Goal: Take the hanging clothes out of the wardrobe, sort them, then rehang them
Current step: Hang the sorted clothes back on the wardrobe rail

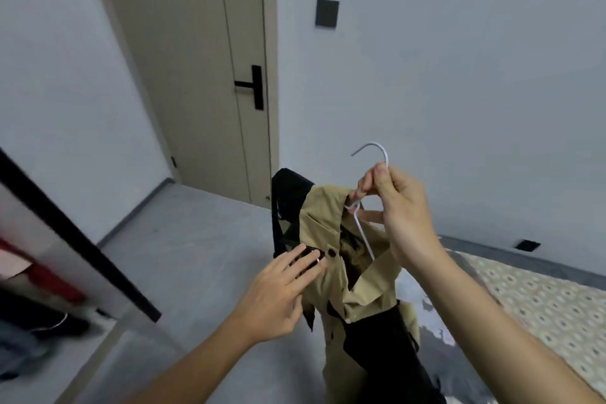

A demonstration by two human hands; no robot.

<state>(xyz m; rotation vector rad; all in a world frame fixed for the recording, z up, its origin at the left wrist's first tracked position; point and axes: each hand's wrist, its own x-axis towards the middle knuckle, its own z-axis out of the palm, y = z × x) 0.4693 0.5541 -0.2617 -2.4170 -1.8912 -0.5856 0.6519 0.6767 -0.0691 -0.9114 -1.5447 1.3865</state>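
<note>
A beige coat (331, 272) with dark buttons hangs from a white wire hanger (377, 154) in front of me. My right hand (398, 207) pinches the hanger's neck just below the hook and holds it up. A black garment (288, 200) hangs behind the coat, and more black cloth (387, 341) lies across the coat's lower front. My left hand (282, 292) reaches in from the lower left with fingers stretched out, touching the coat's left shoulder near a button. The wardrobe (42, 272) stands blurred at the left edge, with red and dark clothes inside.
A closed beige door (196, 75) with a black handle is ahead. A bed (541, 298) with a patterned cover lies at the right, grey cloth on its near edge. Grey floor (183, 256) stretches between the wardrobe and the bed. A black wall switch (327, 14) is above.
</note>
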